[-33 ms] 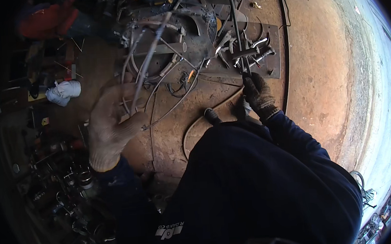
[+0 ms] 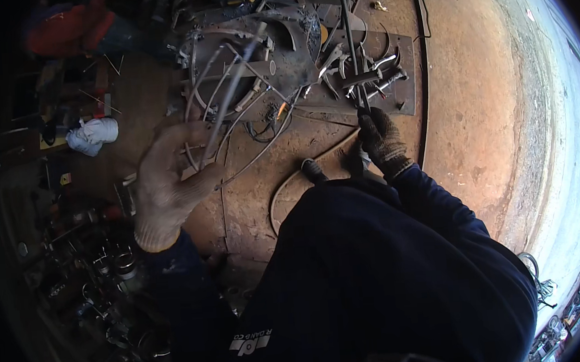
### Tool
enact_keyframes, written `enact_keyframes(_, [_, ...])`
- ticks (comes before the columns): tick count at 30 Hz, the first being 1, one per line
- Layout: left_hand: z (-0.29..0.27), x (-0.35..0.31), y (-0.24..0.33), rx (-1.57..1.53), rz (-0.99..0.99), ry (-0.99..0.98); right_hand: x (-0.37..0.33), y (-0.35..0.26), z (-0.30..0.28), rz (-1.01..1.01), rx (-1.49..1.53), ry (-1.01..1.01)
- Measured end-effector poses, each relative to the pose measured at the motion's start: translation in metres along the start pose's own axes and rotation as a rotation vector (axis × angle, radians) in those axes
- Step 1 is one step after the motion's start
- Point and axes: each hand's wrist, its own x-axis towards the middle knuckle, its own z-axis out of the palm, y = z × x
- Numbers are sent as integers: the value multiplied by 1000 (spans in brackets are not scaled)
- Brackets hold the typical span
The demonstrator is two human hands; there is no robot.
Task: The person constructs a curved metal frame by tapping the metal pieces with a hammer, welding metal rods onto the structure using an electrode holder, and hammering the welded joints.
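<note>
My left hand (image 2: 169, 179), in a pale work glove, is closed around several thin metal rods at the left of the worktable. One straight rod (image 2: 235, 84), blurred by motion, slants up and away from that hand. Beside it, a bent rod (image 2: 209, 69) rises to a corner and comes back down. My right hand (image 2: 385, 144), in a darker knitted glove, grips a long dark metal bar (image 2: 349, 35) that runs away over the table's right part. The fingertips of both hands are partly hidden.
A dark metal worktable (image 2: 399, 62) carries clamps (image 2: 332, 64), a short pipe (image 2: 262, 68) and bent pieces. A hose (image 2: 279, 198) curves on the floor near my shoe (image 2: 314, 171). White cloth (image 2: 92, 135) lies at the left. Someone in red (image 2: 58, 34) is at the far left.
My left hand has shifted slightly right, and the straight rod's far end has swung a little right and nearer. The right hand has hardly moved.
</note>
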Motion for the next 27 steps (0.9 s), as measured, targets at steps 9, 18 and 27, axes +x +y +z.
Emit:
enact_keyframes(9, [11,12,-22,279,352,-7,-3,-9,21,-294,-348,-177])
enact_keyframes(18, [-3,0,-45,-201,296,-25,0,-33,43,-438,-435,-241])
enact_keyframes(27, [-12,-4,-91,-53,352,28,-3,-30,53,-199,-189,-209])
